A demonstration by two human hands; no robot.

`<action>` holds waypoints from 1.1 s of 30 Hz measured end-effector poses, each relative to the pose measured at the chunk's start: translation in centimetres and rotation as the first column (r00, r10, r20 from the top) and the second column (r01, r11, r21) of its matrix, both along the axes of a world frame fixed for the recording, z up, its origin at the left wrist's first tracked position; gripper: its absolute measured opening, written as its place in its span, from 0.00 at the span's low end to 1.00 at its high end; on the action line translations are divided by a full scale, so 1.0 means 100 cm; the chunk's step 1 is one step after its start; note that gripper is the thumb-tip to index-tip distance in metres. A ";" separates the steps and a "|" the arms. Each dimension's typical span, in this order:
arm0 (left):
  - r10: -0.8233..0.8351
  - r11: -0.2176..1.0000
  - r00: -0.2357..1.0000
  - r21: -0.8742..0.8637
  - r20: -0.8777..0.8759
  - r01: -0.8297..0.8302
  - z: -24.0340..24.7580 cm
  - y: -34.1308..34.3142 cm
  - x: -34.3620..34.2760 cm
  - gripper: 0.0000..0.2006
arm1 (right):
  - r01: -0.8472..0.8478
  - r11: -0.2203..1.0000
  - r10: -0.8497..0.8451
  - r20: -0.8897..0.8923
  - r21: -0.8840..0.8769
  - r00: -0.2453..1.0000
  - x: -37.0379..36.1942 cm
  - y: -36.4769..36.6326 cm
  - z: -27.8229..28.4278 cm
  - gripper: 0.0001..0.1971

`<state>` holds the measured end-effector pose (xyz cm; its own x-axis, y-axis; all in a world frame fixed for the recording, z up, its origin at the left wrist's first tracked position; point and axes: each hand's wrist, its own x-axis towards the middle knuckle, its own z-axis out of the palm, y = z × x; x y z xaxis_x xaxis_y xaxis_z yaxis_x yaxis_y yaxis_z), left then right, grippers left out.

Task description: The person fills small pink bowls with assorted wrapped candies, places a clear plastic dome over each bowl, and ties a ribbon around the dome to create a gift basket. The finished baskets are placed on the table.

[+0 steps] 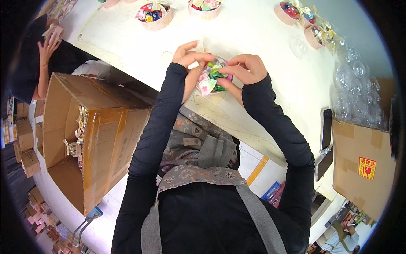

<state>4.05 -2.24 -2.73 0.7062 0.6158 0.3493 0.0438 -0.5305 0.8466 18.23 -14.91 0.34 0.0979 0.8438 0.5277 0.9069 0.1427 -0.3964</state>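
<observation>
In front of me, near the table's front edge, is a small round pink box (211,92) filled with wrapped candies. A green-wrapped candy (216,74) lies in its middle, with a white-and-pink wrapped candy (206,86) beside it. My right hand (247,70) reaches in from the right, thumb and fingers pinched on the green-wrapped candy. From the left, my left hand (189,62) curls its fingers at the box's rim. Something small and white (193,65) shows between those fingers; I cannot make out what it is. A pale ribbon (204,44) rises behind the box.
Similar filled boxes (157,20) stand along the table's far side. Clear plastic domes (357,86) are heaped at the right above a cardboard carton (359,156); a phone (326,127) is nearby. A large open carton (105,139) stands left. A co-worker's hand (50,46) holds a box.
</observation>
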 end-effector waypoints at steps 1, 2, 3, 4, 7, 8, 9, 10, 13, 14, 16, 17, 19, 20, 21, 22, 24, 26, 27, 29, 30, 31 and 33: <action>-0.124 0.992 0.992 0.007 -0.015 0.124 -0.005 0.008 -0.005 0.13 | -0.036 0.999 0.036 0.035 -0.001 0.999 0.000 0.001 0.004 0.09; -0.174 0.984 0.984 0.022 -0.035 0.175 -0.005 0.012 -0.011 0.13 | -0.073 0.997 0.073 0.069 -0.002 0.995 0.000 0.004 0.010 0.10; -0.245 0.969 0.968 0.031 -0.046 0.247 -0.001 0.014 -0.012 0.14 | -0.089 0.996 0.090 0.110 -0.012 0.990 0.002 0.002 0.012 0.10; -0.291 0.954 0.954 0.047 -0.065 0.295 0.004 0.016 -0.015 0.15 | -0.128 0.989 0.133 0.076 -0.076 0.988 0.004 0.004 0.016 0.11; -0.445 0.520 0.881 -0.847 -0.159 0.110 -0.068 0.080 0.026 0.26 | -0.221 0.945 0.214 -0.055 -0.243 0.975 0.015 0.009 0.019 0.12; -0.472 0.454 0.865 -0.888 -0.172 0.071 -0.082 0.086 0.023 0.27 | -0.222 0.920 0.182 -0.150 -0.323 0.972 0.016 0.013 0.020 0.12; -0.400 0.688 0.890 -0.713 -0.218 0.135 -0.074 0.075 0.021 0.26 | -0.221 0.887 0.130 -0.240 -0.405 0.962 0.016 0.017 0.022 0.12; -0.326 0.861 0.915 -0.473 -0.235 0.185 -0.046 0.050 0.015 0.25 | -0.220 0.848 0.063 -0.320 -0.483 0.945 0.015 0.019 0.023 0.12; -0.165 0.972 0.970 0.140 -0.177 0.191 0.012 0.009 0.004 0.24 | -0.110 0.941 0.047 -0.199 -0.320 0.979 0.006 0.015 0.014 0.09; -0.183 0.966 0.971 0.155 -0.152 0.206 0.007 0.011 0.001 0.24 | -0.067 0.972 0.043 -0.111 -0.223 0.993 0.002 0.012 0.007 0.09; -0.225 0.953 0.972 0.190 -0.068 0.234 -0.004 0.020 0.001 0.25 | -0.103 0.984 0.086 -0.117 -0.148 0.989 0.003 0.010 -0.003 0.10; -0.220 0.966 0.971 0.115 -0.099 0.230 -0.001 0.021 -0.004 0.26 | -0.174 0.966 0.140 -0.177 -0.194 0.974 0.008 0.011 0.003 0.12; -0.237 0.972 0.961 -0.041 -0.140 0.233 0.006 0.014 -0.012 0.30 | -0.283 0.925 0.193 -0.328 -0.252 0.925 0.024 0.007 0.008 0.16; -0.265 0.961 0.956 -0.113 -0.128 0.251 0.006 0.010 -0.010 0.30 | -0.248 0.950 0.171 -0.346 -0.192 0.923 0.041 0.005 0.007 0.18; -0.251 0.961 0.959 -0.151 -0.131 0.231 0.013 0.006 -0.013 0.27 | -0.096 0.993 0.086 -0.135 -0.074 0.987 0.067 0.002 -0.005 0.19; -0.246 0.956 0.961 -0.193 -0.124 0.220 0.018 0.005 -0.012 0.24 | 0.159 0.987 -0.159 -0.021 0.018 0.987 0.098 -0.006 -0.015 0.22; -0.166 0.965 0.976 -0.228 -0.141 0.131 0.017 0.004 -0.015 0.19 | 0.698 0.698 -0.687 0.426 0.161 0.589 0.152 -0.016 -0.022 0.40; -0.106 0.965 0.988 -0.250 -0.110 0.076 0.012 -0.001 -0.013 0.16 | 0.747 0.665 -0.685 0.385 -0.018 0.619 0.194 -0.037 -0.029 0.43; -0.094 0.963 0.993 -0.258 -0.076 0.072 0.007 -0.004 -0.011 0.15 | 0.714 0.687 -0.644 0.339 -0.139 0.686 0.212 -0.056 -0.043 0.41; -0.050 0.978 0.997 -0.206 -0.055 0.038 0.011 -0.007 -0.010 0.15 | 0.574 0.748 -0.629 -0.082 -0.331 0.773 0.197 -0.047 -0.034 0.35; 0.010 0.967 0.999 -0.253 -0.051 -0.023 0.013 -0.011 -0.011 0.15 | 0.455 0.800 -0.596 -0.434 -0.390 0.676 0.162 -0.041 -0.016 0.32; 0.000 0.969 0.999 -0.248 -0.049 -0.012 0.010 -0.011 -0.011 0.15 | 0.239 0.911 -0.412 -0.710 -0.337 0.570 0.149 -0.045 -0.012 0.27; -0.008 0.980 0.998 -0.201 -0.066 -0.005 0.008 -0.007 -0.015 0.15 | 0.019 0.866 -0.446 -0.756 -0.499 0.479 0.114 -0.044 0.006 0.27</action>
